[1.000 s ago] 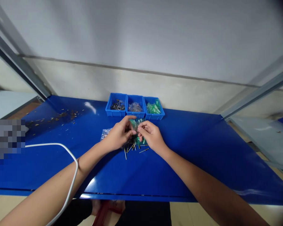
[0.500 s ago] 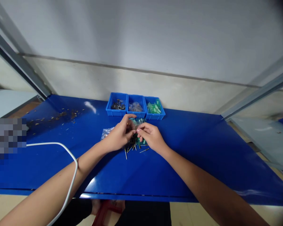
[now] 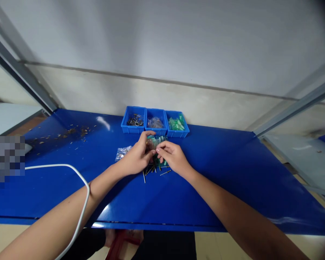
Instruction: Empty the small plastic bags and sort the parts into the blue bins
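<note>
My left hand curves round a small clear plastic bag at the middle of the blue table, thumb and fingers closed on it. Close on its right, my right hand has thumb and fingertips pinched together at the bag's edge; what they pinch is too small to make out. Beneath and in front of the hands lie loose metal pins, and green pieces show behind and between them. A clear packet lies beside my left wrist.
Three joined blue bins stand behind my hands: one with metal pins, one with clear bags, one with green pieces. A white cable crosses my left forearm. Brown debris is scattered at left.
My hands stay almost in place. The clear bag between them shows slightly more, and my right fingertips have shifted a little to the left.
</note>
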Available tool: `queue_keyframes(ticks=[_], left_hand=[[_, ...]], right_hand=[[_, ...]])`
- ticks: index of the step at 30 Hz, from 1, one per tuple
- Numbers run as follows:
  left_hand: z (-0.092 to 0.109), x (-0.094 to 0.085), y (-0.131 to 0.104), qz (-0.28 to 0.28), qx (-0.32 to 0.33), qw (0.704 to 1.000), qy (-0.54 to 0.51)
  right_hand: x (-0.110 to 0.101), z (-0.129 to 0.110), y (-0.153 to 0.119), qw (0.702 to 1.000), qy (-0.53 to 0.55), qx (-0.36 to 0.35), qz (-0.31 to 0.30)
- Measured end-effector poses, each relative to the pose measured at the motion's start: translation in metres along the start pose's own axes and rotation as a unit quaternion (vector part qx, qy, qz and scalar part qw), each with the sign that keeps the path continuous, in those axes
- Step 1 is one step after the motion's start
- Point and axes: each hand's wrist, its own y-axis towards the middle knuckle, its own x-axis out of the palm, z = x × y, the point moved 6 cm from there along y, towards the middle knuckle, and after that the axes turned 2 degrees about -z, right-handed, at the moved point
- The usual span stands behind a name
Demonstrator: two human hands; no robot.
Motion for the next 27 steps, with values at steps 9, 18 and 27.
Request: queue_keyframes(ticks=[9, 18, 27], left_hand=[[-0.003, -0.001, 0.004, 0.05, 0.016, 0.999, -0.012], [-0.007, -0.004, 0.008, 0.077, -0.023, 0.99, -0.116], [-0.013, -0.001, 0.008, 0.054, -0.049, 0.989, -0.126]], right_hand=[[-0.003, 0.007, 0.004, 1.0, 0.013, 0.016, 0.004], [0.0, 0.005, 0.001, 1.0, 0.004, 0.006, -0.002], [0.0, 0.003, 0.0, 1.0, -0.003, -0.001, 0.008]])
